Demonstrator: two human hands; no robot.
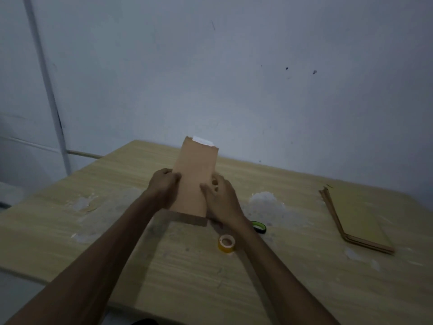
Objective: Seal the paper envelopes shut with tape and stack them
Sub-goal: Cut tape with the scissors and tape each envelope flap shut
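A brown paper envelope (194, 174) stands almost upright above the table's middle, a white strip showing at its top edge. My left hand (162, 184) grips its left edge and my right hand (220, 198) grips its right edge, thumb across the front. Under it lies another brown envelope (191, 220), mostly hidden, only its near edge showing. A roll of yellow tape (226, 243) lies flat on the table just right of my right forearm. A stack of several brown envelopes (356, 219) lies at the right side of the table.
The wooden table (93, 231) has pale worn patches and ends at a grey wall behind. A black and green ring-shaped object (259, 227), partly hidden by my right wrist, lies near the tape roll.
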